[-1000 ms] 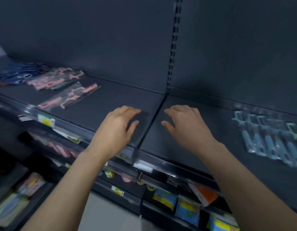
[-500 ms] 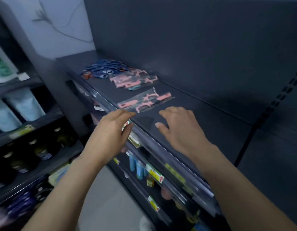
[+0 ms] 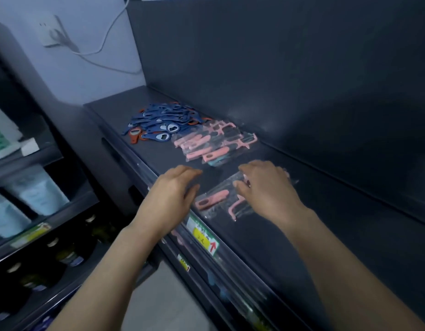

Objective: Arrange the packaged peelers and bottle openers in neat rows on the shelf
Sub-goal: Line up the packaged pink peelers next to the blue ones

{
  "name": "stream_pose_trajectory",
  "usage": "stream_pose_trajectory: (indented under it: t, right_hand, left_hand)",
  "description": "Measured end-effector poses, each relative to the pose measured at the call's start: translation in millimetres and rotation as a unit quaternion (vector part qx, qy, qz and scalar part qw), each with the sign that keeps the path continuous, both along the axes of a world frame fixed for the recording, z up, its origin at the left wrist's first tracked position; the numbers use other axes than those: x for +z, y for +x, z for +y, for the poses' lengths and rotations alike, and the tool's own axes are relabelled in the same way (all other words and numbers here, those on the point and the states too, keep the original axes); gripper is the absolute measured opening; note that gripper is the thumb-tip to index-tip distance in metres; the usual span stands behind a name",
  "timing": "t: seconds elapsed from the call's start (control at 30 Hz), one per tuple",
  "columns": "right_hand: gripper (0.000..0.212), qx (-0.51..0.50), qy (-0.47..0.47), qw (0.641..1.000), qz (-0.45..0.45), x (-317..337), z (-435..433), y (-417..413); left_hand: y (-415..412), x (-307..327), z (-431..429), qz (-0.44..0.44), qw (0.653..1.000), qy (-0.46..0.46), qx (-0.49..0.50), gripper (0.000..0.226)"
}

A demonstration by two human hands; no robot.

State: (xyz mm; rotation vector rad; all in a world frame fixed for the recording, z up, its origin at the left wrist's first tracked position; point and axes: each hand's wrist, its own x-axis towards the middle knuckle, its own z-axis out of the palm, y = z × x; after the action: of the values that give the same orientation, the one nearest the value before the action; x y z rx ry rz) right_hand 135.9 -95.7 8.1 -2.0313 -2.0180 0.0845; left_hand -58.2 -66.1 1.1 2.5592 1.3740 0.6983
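So it's a dark grey metal shelf point(image 3: 302, 235) with a dark back panel, butted up against a white wall with a white wall socket point(image 3: 49, 29) and a white cable point(image 3: 106, 44) hanging off it. Off to the left there's a side rack with pale blue pouches point(image 3: 37, 194) and dark bottles point(image 3: 68, 252). At the far end of the shelf sits a messy pile of blue and orange bottle openers point(image 3: 163, 125), and right beside it a loose heap of pink peelers in clear packets point(image 3: 214, 144). A separate clear packet of pink peelers point(image 3: 216, 199) lies nearer, by the front edge. The right hand point(image 3: 266, 189) is spread over that packet, fingers gently bent, tips on the plastic, no real grip that I can see. The left hand point(image 3: 168, 199) hangs loose over the front edge just left of it, holding nothing. Half a second ago both hands were short of that packet, now the right one's on it
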Motion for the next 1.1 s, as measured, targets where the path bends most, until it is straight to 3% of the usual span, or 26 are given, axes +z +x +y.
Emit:
stream_pose_trajectory:
  t: [0.27,0.47,0.67,0.83,0.93,1.1]
  right_hand:
    - [0.041,-0.112,-0.045,0.992,-0.029,-9.3,57.8,-6.9]
    - [0.042,-0.243,-0.075,0.967,-0.014,-13.2,81.3,-18.4]
    - [0.026,-0.390,-0.046,0.919,0.033,-20.6,78.5,-34.4]
    - [0.036,-0.503,-0.077,0.859,0.054,-20.0,58.3,-36.2]
    - [0.043,-0.517,-0.127,0.841,0.091,-21.4,51.8,-38.9]
    - [0.049,-0.492,-0.161,0.844,0.141,-22.2,59.5,-45.3]
  left_hand:
    - [7.5,-22.2,100.2,-0.002,0.994,-0.033,-0.109,0.030]
    - [22.5,-28.5,174.2,0.008,0.976,-0.054,-0.209,0.025]
    - [49.6,-32.7,207.0,0.044,0.965,0.007,-0.257,0.022]
    - [70.8,-45.6,213.1,0.111,0.954,0.036,-0.276,0.019]
    - [76.8,-48.6,213.3,0.108,0.959,0.022,-0.262,0.021]
    - [82.8,-50.2,205.1,0.068,0.968,-0.024,-0.242,0.024]
